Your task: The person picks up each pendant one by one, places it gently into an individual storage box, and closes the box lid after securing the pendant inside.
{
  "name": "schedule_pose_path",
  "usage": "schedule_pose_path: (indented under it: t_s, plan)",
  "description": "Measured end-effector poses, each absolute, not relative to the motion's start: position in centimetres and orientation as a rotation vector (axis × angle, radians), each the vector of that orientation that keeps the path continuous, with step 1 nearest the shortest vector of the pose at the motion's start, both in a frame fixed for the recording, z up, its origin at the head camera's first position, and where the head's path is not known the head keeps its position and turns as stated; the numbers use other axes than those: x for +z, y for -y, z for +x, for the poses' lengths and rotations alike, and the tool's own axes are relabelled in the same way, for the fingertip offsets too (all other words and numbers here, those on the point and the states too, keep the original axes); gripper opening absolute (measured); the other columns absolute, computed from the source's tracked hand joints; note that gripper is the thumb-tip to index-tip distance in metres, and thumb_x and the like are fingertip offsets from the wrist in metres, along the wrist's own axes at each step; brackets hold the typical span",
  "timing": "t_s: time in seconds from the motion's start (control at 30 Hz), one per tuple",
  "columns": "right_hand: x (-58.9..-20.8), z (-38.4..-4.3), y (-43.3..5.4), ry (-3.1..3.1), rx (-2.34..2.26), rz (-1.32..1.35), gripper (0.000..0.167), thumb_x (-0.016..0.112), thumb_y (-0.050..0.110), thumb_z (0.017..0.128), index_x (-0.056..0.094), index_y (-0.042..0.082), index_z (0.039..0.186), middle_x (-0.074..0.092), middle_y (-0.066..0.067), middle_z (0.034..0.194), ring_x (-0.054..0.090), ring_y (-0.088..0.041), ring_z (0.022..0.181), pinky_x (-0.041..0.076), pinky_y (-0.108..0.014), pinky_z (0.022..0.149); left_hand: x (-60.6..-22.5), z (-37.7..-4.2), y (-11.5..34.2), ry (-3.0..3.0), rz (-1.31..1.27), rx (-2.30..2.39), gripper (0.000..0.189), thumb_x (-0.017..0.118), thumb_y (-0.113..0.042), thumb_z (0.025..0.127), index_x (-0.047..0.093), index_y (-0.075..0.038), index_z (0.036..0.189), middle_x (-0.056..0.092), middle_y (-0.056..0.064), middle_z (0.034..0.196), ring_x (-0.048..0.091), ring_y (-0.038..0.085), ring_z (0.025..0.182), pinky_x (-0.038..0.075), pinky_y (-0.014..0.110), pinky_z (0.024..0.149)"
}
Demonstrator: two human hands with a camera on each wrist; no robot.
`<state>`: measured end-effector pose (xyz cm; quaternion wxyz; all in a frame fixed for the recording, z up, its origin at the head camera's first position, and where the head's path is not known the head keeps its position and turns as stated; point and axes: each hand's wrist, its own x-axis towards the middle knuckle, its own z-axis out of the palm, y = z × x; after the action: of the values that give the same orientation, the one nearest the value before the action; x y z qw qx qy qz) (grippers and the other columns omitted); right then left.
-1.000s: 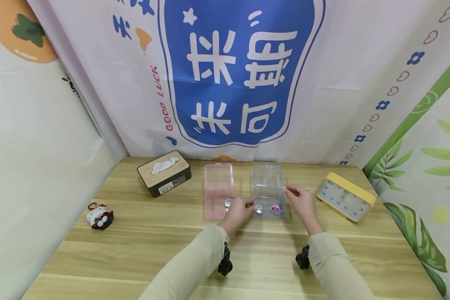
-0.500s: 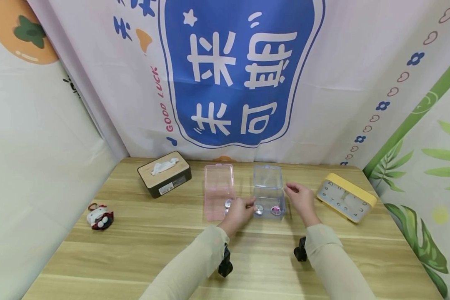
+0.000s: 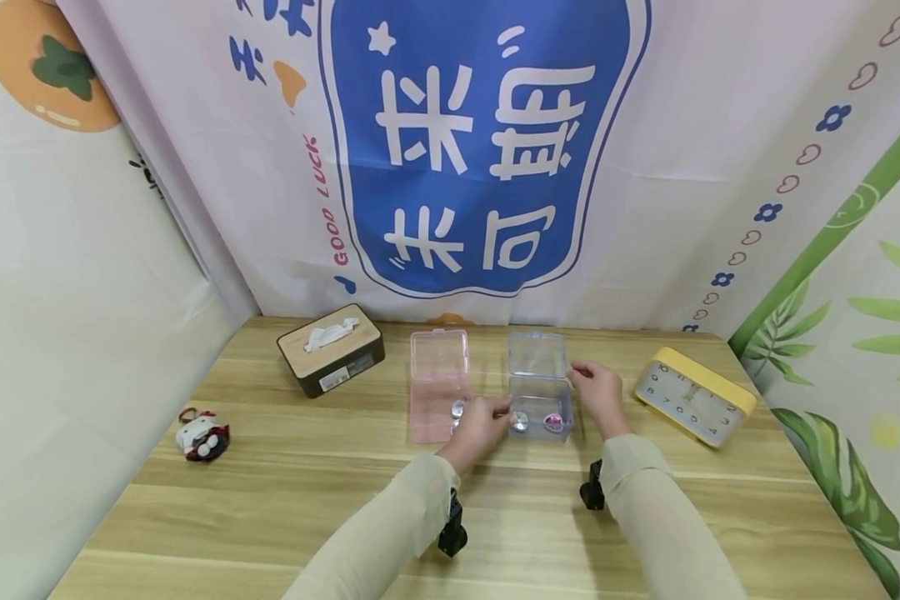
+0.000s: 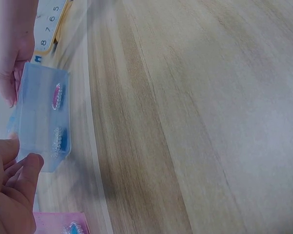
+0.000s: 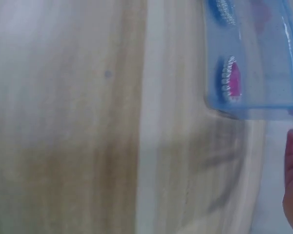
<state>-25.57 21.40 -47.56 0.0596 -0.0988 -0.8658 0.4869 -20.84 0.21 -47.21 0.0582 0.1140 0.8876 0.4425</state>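
Note:
A clear blue plastic box (image 3: 538, 385) stands with its lid (image 3: 537, 355) raised at the back. Inside lie a round clear gem-like piece (image 3: 520, 421) and a pink one (image 3: 553, 422), both with beaded rims in the wrist views. My left hand (image 3: 480, 429) pinches the box's left wall between thumb and fingers. At the box's right rear corner, near the hinge, my right hand (image 3: 598, 393) holds the edge with its fingertips; its grip is partly hidden. Left of these is a pink box (image 3: 429, 410), lid also up, with round pieces (image 3: 458, 409) partly behind my left hand.
A tissue box (image 3: 332, 348) sits at the back left of the wooden table (image 3: 307, 500). A small plush keychain (image 3: 203, 437) lies near the left edge. To the right stands a yellow clock (image 3: 695, 396). Printed cloth (image 3: 607, 250) hangs behind the table.
My right wrist and forearm have shifted a little left, while the fingertips stay by the box's rear corner. My left hand keeps its place. The view has tilted very slightly.

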Motion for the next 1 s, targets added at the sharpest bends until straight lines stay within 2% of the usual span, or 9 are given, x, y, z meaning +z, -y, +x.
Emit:
schedule_pose_path:
  t_s: [0.3, 0.43, 0.53, 0.63, 1.0]
  plan:
    - [-47.23, -26.13, -21.18, 2.624, 1.502, -0.319, 0.031, 0.058, 0.013, 0.09, 0.062, -0.005, 0.114, 0.065, -0.022, 0.11, 0.063, -0.028, 0.096, 0.054, -0.035, 0.085, -46.99, -20.72, -0.22, -2.674, 0.336, 1.334, 0.039, 0.066, -0.014, 0.085, 0.058, -0.004, 0.122, 0.065, 0.012, 0.115, 0.062, 0.024, 0.105, 0.055, 0.028, 0.084]
    - [-47.2, -26.19, -21.04, 2.592, 1.601, -0.353, 0.032, 0.058, 0.013, 0.09, 0.061, -0.006, 0.115, 0.065, -0.022, 0.11, 0.065, -0.016, 0.085, 0.055, -0.025, 0.077, -47.06, -20.65, -0.18, -2.669, 0.335, 1.34, 0.04, 0.067, -0.014, 0.084, 0.058, -0.004, 0.122, 0.065, 0.012, 0.115, 0.063, 0.023, 0.104, 0.055, 0.025, 0.083]
    - [-47.17, -26.25, -20.96, 2.532, 1.717, -0.378, 0.033, 0.057, 0.012, 0.091, 0.059, -0.007, 0.117, 0.063, -0.023, 0.112, 0.062, -0.004, 0.076, 0.054, -0.017, 0.072, -47.04, -20.65, -0.17, -2.672, 0.339, 1.338, 0.039, 0.066, -0.014, 0.085, 0.058, -0.003, 0.122, 0.064, 0.012, 0.115, 0.062, 0.023, 0.105, 0.055, 0.026, 0.084]
    - [-47.21, -26.33, -20.9, 2.454, 1.832, -0.391, 0.034, 0.056, 0.011, 0.092, 0.057, -0.009, 0.119, 0.061, -0.025, 0.114, 0.059, 0.003, 0.072, 0.053, -0.012, 0.069, -46.97, -20.62, -0.16, -2.679, 0.347, 1.335, 0.039, 0.066, -0.013, 0.085, 0.058, -0.003, 0.122, 0.064, 0.012, 0.115, 0.062, 0.024, 0.105, 0.055, 0.026, 0.085]
    - [-47.46, -26.3, -20.71, 2.345, 1.924, -0.383, 0.032, 0.057, 0.006, 0.09, 0.055, -0.012, 0.118, 0.061, -0.027, 0.109, 0.06, 0.0, 0.071, 0.053, -0.011, 0.067, -46.96, -20.57, -0.15, -2.669, 0.323, 1.338, 0.038, 0.066, -0.013, 0.085, 0.058, -0.002, 0.121, 0.064, 0.012, 0.116, 0.062, 0.023, 0.105, 0.055, 0.025, 0.083]
